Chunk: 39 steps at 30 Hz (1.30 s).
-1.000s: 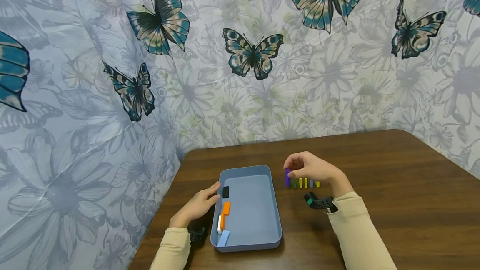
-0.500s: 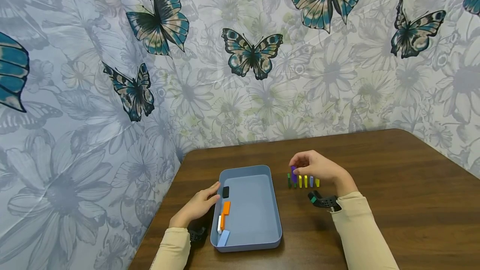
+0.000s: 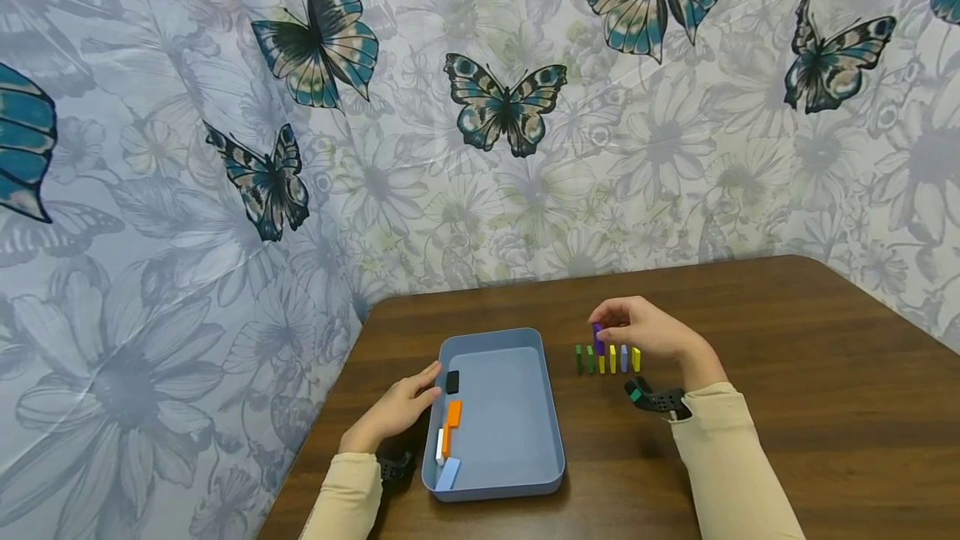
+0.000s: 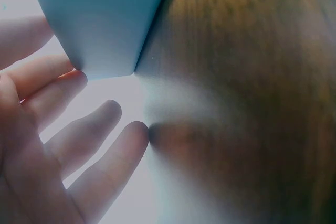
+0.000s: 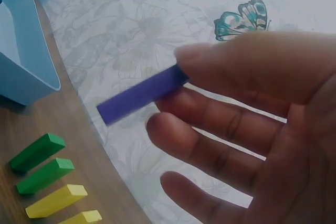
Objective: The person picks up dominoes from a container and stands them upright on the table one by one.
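Observation:
Between thumb and fingers my right hand (image 3: 651,333) pinches a purple domino (image 5: 139,95), held up over the row of dominoes. Below it several dominoes stand upright: a green domino (image 3: 579,359) at the left end, a second green one (image 5: 46,176) beside it, then yellow ones (image 5: 56,201), a light blue one (image 3: 624,358) and a yellow one (image 3: 636,359) at the right end. My left hand (image 3: 397,411) rests at the left side of the blue-grey tray (image 3: 502,415), fingers extended, fingertips touching its wall (image 4: 105,19).
Along the tray's left side lie a black domino (image 3: 452,382), two orange ones (image 3: 453,414), a white one (image 3: 440,447) and a light blue one (image 3: 447,474). The brown wooden table (image 3: 787,407) extends right; a butterfly-print cloth (image 3: 420,215) hangs behind it.
My right hand has moved right along the row with the purple domino, from over its left end to above the yellow dominoes, rising slightly. The left hand and the tray stay in place.

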### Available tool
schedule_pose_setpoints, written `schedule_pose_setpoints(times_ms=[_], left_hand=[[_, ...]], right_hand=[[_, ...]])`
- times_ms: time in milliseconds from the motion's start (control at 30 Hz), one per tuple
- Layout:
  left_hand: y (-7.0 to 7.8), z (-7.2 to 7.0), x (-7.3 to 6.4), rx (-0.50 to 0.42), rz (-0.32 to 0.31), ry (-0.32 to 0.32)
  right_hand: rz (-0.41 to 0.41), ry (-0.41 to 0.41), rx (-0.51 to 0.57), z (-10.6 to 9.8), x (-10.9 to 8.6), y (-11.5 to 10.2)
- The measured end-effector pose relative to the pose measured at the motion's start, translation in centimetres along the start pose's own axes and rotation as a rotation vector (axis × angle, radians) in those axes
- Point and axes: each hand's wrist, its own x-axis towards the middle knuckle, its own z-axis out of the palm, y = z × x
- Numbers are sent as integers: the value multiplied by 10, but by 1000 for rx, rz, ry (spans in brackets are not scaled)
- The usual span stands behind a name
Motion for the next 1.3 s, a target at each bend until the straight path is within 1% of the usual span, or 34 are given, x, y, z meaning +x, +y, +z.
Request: schedule_pose_setpoints(times_ms=[233,467,567,733,933,1200,1300], left_hand=[[-1,0,1,9,1,0],[2,0,0,9,-2,4],[2,0,0,11,1,7],[2,0,0,21,4,12],[1,0,0,12,-3,5],[0,-1,1,10,4,-1],[-1,0,1,13,-3,1]], right_hand=[[16,15,-4,-2,-3,2],[77,57,-26,-7,-7,8],[88,63,-33,-9,-9,10],[78,70,-38,-12,-11,10],[69,77,-34,-15,-14,12],[90,107,-41,-18,-18,18],[89,114,-34,-19,-19,20]])
